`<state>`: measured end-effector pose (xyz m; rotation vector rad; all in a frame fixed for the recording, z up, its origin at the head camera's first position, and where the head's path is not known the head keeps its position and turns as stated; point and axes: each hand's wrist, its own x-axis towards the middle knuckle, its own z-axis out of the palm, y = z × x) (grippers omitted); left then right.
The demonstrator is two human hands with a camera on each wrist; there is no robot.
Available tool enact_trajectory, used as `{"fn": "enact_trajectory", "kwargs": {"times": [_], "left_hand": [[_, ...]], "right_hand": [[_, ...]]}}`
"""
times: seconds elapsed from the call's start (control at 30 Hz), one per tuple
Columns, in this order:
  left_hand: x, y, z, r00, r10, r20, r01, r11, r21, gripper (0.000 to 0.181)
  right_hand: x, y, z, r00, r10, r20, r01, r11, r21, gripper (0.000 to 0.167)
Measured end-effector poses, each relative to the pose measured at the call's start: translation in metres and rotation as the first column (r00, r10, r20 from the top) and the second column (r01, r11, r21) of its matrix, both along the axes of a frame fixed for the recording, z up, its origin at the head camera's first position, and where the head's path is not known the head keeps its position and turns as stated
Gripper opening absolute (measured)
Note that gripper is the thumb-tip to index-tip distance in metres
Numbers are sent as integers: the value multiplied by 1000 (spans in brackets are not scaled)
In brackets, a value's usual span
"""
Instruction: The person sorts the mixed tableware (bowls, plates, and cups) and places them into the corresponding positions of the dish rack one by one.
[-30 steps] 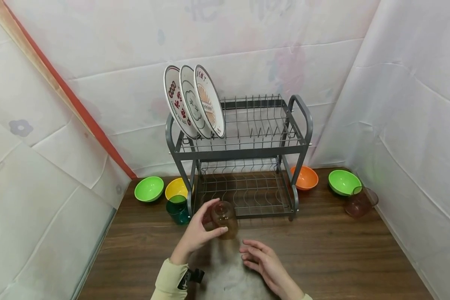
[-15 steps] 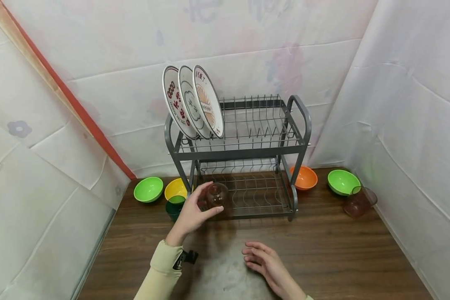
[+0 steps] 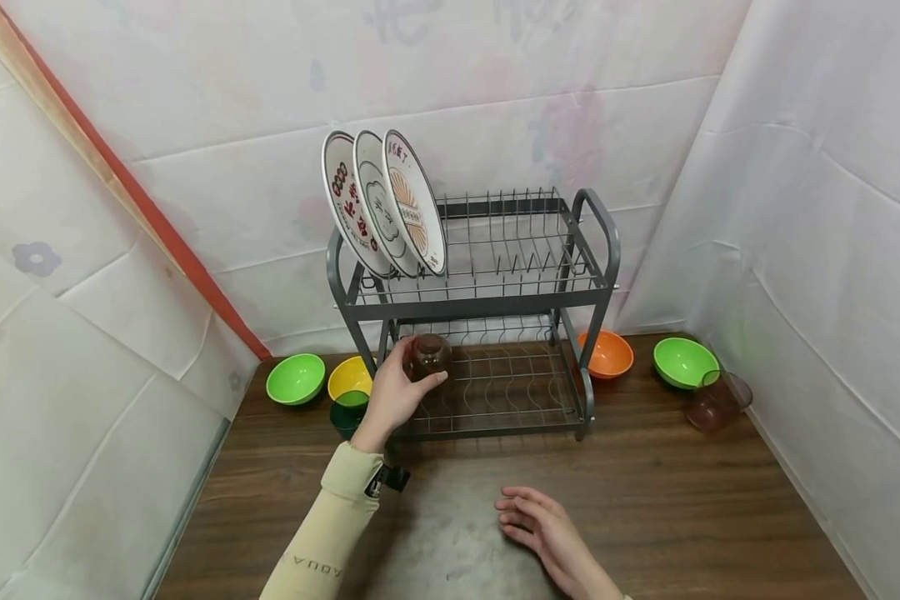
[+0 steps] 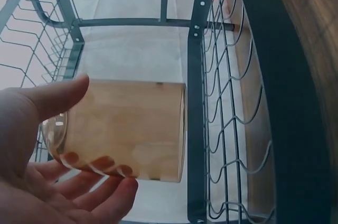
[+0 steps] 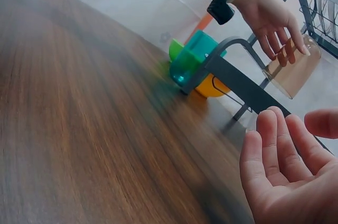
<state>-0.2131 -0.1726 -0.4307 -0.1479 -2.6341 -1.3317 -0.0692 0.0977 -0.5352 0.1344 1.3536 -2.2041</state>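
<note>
My left hand (image 3: pixel 392 398) grips a clear brown glass (image 3: pixel 432 357) upside down, thumb on one side and fingers on the other. The glass is between the two tiers of the dark grey dish rack (image 3: pixel 480 310), towards its left end. In the left wrist view the rim of the glass (image 4: pixel 183 129) faces the lower tier's wavy wires (image 4: pixel 227 123), with a gap between them. My right hand (image 3: pixel 547 533) hovers in front of the rack with loosely bent fingers and holds nothing; the right wrist view shows its bare palm (image 5: pixel 301 192).
Three patterned plates (image 3: pixel 414 204) stand at the upper tier's left. Green (image 3: pixel 296 379) and yellow bowls (image 3: pixel 348 377) and a teal cup (image 3: pixel 347 417) sit left of the rack. Orange (image 3: pixel 607 356) and green bowls (image 3: pixel 686 363) and a pinkish glass (image 3: pixel 712 404) are right, near the side wall.
My left hand has carried the brown glass away from me, from in front of the rack to above its lower tier. The right hand has shifted slightly to the right.
</note>
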Motion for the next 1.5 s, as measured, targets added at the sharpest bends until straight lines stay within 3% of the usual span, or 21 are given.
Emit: {"fn": "enact_trajectory", "kwargs": {"times": [0.2,0.5,0.8,1.0,1.17,1.5], "left_hand": [[-15,3,0,999,33,-11,-33,999,9,80],[-41,10,-13,998,60,-13,-59,998,26,81],[-57,15,-17,985,160,61,-165,983,84,78],[-69,16,-23,978,208,26,-209,970,125,83],[-76,18,-25,974,225,20,-226,965,134,91],[-91,17,-29,975,218,36,-221,965,139,88]], "right_hand": [[-1,3,0,1000,-8,0,8,1000,7,37],[-1,5,-1,1000,-11,1,11,1000,5,35],[-2,4,0,1000,-8,-1,8,1000,13,39],[0,2,-1,1000,-1,12,1,1000,6,38],[0,2,-3,1000,-1,15,1,1000,-9,35],[1,4,-5,1000,-12,19,12,1000,-8,31]]}}
